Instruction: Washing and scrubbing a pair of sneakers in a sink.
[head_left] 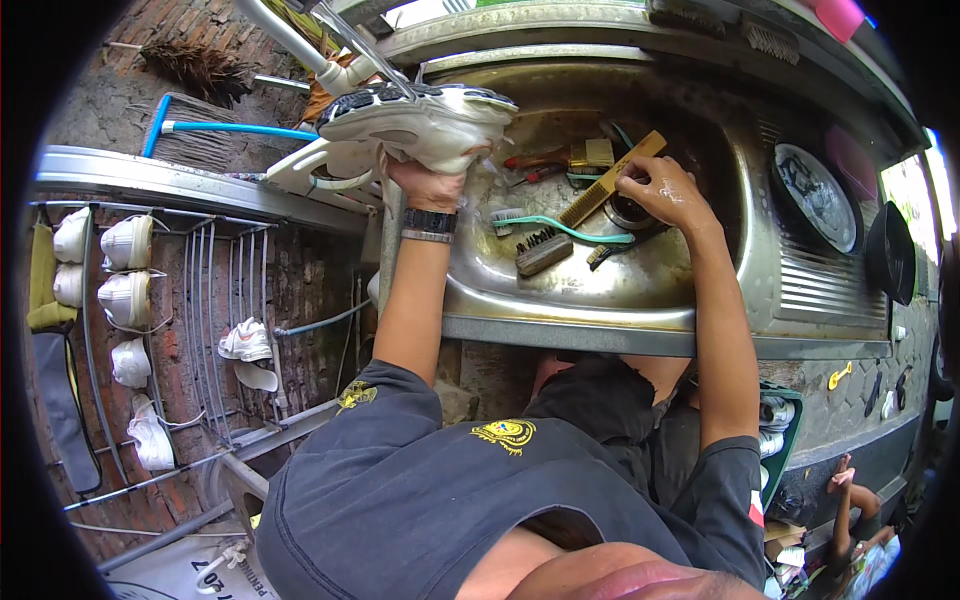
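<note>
A white sneaker (420, 130) with a dark-patterned sole is held sole up at the left rim of the metal sink (480, 285). My left hand (428, 185) is closed around it from below. Over the basin, my right hand (665, 190), with specks of suds on it, has its fingers closed at the middle of a long yellow wooden brush (640, 152). Partly under that hand is a dark round container (625, 212). Beside it lie a turquoise brush (575, 230), a wooden block brush (545, 255) and a paintbrush (590, 155) with pale bristles.
Right of the basin, a black basin (815, 200) of whitish suds stands by the ribbed drainboard (830, 290). A metal pipe (350, 45) passes by the sneaker. White shoes (127, 243) sit on a wire rack (205, 330) at left. Another person (855, 530) is at lower right.
</note>
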